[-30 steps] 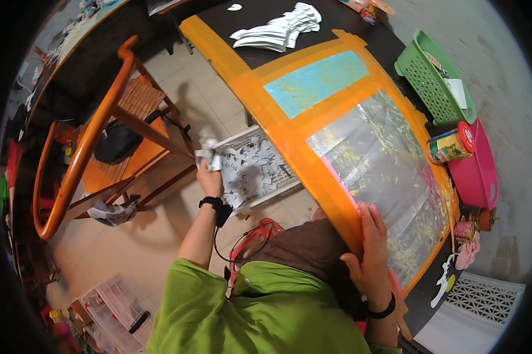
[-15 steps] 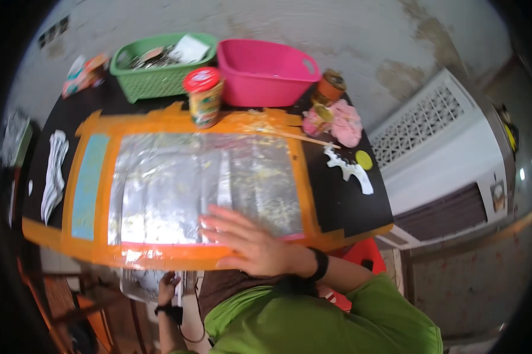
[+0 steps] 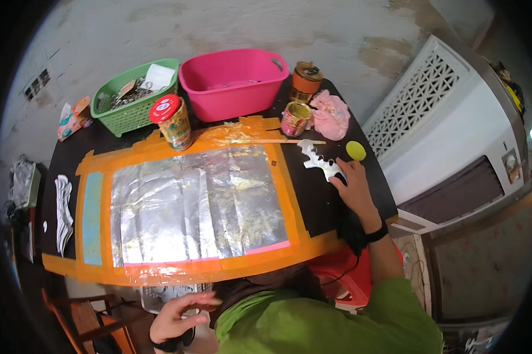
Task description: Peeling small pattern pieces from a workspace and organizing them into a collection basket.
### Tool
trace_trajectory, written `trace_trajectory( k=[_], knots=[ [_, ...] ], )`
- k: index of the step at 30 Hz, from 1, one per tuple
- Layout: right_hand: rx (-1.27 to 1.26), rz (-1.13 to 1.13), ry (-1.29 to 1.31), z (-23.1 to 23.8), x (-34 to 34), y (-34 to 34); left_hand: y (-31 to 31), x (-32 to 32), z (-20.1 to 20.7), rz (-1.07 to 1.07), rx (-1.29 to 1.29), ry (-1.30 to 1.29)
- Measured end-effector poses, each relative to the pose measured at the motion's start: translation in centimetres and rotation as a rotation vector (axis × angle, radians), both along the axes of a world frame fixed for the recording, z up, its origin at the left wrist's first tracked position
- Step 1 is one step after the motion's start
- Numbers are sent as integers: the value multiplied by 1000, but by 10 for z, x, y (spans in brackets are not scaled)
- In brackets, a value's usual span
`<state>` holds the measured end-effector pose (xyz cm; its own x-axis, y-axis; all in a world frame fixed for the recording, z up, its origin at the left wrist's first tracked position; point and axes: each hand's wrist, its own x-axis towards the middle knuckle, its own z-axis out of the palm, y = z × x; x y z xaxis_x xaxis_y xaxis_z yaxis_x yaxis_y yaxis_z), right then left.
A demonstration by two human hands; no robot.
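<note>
On table, right hand [image 3: 356, 190] touching white cutout [image 3: 318, 160]

We see our right hand [image 3: 353, 187] resting on a white cut-out shape [image 3: 317, 160] on the black table [image 3: 319, 200], beside the foil sheet [image 3: 198, 206]; our left hand [image 3: 174, 315] hovers below the table edge, fingers spread.

A single head-worn fisheye view looks steeply down from above the near edge of the black table [image 3: 331, 203], facing its far edge and the wall behind. The foil sheet [image 3: 198, 206] fills the centre at close range. Straight edges bow toward the dark rim, and the person's forearms enter from below.
</note>
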<state>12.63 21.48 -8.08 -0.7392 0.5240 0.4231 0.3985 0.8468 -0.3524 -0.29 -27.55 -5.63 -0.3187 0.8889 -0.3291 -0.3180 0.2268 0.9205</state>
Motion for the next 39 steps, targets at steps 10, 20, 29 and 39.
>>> trace_trajectory(
  k=[10,20,29,39],
  knots=[
    [-257,485,66,59,6,-112,122,35,21,358,347,474],
    [-294,1051,-134,77,-55,-254,54,69,-7,692,179,814],
    [-148,1253,-414,62,-89,-277,-59,87,-241,1194,-85,-479],
    [-15,1020,-439,33,-97,-269,-110,5,-345,1527,30,-269]
  ],
)
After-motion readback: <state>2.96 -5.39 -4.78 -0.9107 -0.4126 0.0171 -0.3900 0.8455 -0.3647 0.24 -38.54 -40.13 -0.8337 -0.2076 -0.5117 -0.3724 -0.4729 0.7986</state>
